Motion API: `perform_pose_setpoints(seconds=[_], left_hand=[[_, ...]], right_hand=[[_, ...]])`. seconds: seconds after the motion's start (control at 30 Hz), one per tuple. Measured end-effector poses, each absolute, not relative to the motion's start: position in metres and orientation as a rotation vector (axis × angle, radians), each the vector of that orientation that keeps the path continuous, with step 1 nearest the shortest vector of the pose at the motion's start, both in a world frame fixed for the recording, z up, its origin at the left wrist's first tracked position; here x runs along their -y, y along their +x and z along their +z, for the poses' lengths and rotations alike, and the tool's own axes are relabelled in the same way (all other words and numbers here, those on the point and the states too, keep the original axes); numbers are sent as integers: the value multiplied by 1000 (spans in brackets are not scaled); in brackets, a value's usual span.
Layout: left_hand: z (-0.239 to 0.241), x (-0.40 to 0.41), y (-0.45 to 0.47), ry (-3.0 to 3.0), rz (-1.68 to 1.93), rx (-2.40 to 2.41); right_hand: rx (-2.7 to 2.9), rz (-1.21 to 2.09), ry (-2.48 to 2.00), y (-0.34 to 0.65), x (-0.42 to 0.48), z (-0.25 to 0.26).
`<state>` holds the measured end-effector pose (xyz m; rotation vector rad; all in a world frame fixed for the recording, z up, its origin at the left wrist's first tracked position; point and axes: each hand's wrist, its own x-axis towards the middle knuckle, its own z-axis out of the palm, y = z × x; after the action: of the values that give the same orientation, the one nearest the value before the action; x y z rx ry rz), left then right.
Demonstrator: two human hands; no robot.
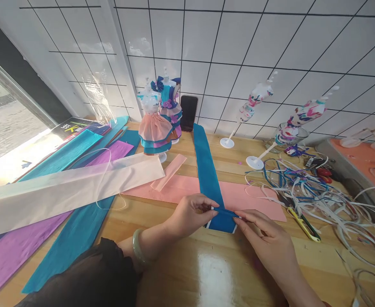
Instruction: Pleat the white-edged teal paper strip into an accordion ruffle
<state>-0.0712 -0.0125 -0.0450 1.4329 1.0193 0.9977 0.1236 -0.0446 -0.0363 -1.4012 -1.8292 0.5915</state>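
A long blue paper strip runs from near the wall toward me, across a pink strip. Its near end is folded over, and white backing shows along the edges of the fold. My left hand pinches the left corner of the fold between thumb and fingers. On the opposite corner, my right hand grips the same strip, thumb below and fingers above. Both hands are closed on it just over the tabletop. Left of the blue strip, a short pale pink piece lies on the pink strip.
White, purple and teal strips overlap at left. Two dressed mini mannequins and a phone stand by the wall. Paint-marked mannequins stand right of them. A yellow utility knife lies beside tangled narrow ribbons at right.
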Motion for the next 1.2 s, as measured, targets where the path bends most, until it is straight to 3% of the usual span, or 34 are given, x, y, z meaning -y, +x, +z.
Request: perform_pose_setpoints(seconds=[1.2], left_hand=[[-41, 11, -73, 1416, 921, -996]], right_hand=[[1855, 638, -1500, 127, 45, -31]])
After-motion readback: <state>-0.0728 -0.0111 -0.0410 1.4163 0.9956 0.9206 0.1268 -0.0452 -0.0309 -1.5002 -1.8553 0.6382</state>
